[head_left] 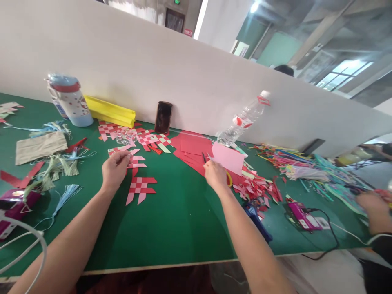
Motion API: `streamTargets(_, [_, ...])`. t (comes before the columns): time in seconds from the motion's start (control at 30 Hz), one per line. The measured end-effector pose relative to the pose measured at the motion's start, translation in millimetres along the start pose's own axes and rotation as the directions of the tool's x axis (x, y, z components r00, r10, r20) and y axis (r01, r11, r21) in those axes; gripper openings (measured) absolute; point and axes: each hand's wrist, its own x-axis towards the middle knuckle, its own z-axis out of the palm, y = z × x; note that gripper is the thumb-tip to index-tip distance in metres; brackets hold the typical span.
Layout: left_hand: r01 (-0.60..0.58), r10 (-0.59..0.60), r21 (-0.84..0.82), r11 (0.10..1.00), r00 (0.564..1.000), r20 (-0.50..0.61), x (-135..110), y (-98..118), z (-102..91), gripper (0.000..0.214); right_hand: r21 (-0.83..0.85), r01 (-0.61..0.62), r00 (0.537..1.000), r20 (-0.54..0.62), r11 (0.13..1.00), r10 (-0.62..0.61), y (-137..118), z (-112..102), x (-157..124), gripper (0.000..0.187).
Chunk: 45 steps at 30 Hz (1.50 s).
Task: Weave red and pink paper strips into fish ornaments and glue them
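My left hand (114,168) rests on the green table (177,220), fingers closed on a woven red-and-pink paper piece (134,160). Another woven piece (140,188) lies just in front of it. My right hand (216,174) grips yellow-handled scissors (228,178), whose dark blades (203,157) point up over the red paper sheets (191,149). A pink sheet (228,158) lies right beside that hand. More woven pieces (147,139) are spread farther back.
A lidded drink bottle (70,100), yellow folded paper (110,111), a dark phone (163,116) and a tilted clear plastic bottle (243,120) stand along the white partition. Tassels (58,165) lie left, coloured strips (306,165) right. Another person's hand (375,206) works at far right.
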Motion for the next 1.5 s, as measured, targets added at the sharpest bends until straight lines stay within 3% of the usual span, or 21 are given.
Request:
streamTargets(0.13, [-0.024, 0.025, -0.053, 0.998, 1.0, 0.01, -1.9, 2.8, -2.3, 0.029, 0.012, -0.16, 0.985, -0.063, 0.987, 0.16, 80.1, -18.1, -4.6, 0.033])
streamTargets(0.23, [-0.005, 0.008, -0.075, 0.997, 0.999, 0.032, -3.7, 4.8, -1.7, 0.029, 0.04, -0.194, 0.977, -0.079, 0.98, 0.197, 141.9, -27.5, -21.1, 0.032])
streamTargets(0.3, [0.014, -0.011, -0.085, 0.996, 0.999, 0.044, -6.0, 7.5, -1.2, 0.032, 0.069, -0.182, 0.979, -0.08, 0.981, 0.187, 171.7, -29.7, -39.9, 0.034])
streamTargets(0.4, [0.041, -0.035, -0.125, 0.991, 0.998, 0.05, -10.4, 14.0, -1.9, 0.035, 0.127, -0.183, 0.977, -0.083, 0.975, 0.195, 195.5, -26.3, -78.8, 0.031])
streamTargets(0.53, [0.051, -0.044, -0.2, 0.978, 0.998, 0.038, -15.4, 22.3, -2.6, 0.03, 0.228, -0.19, 0.981, 0.004, 0.955, 0.194, 197.3, -8.6, -138.8, 0.021])
streamTargets(0.63, [0.06, -0.046, -0.243, 0.968, 0.997, 0.064, -19.2, 25.6, -0.2, 0.03, 0.291, -0.188, 0.982, 0.039, 0.938, 0.185, 186.6, 8.9, -169.1, 0.026])
streamTargets(0.8, [0.093, -0.048, -0.309, 0.946, 0.988, 0.148, -29.3, 30.6, 4.9, 0.033, 0.377, -0.215, 0.969, -0.029, 0.901, 0.243, 171.6, 21.8, -177.9, 0.037])
streamTargets(0.97, [0.14, -0.054, -0.336, 0.931, 0.966, 0.252, -37.5, 37.1, 5.4, 0.038, 0.484, -0.283, 0.912, -0.131, 0.828, 0.388, 176.6, 4.7, -182.4, 0.048])
streamTargets(1.17, [0.188, -0.064, -0.331, 0.925, 0.934, 0.351, -44.3, 43.1, 10.6, 0.042, 0.695, -0.322, 0.835, -0.113, 0.643, 0.539, 191.1, -13.3, -188.8, 0.04])
streamTargets(1.5, [0.22, -0.061, -0.263, 0.939, 0.862, 0.503, -70.8, 53.9, 17.3, 0.045, 0.944, -0.186, 0.851, 0.016, 0.273, 0.524, 190.9, -20.4, -185.5, 0.049])
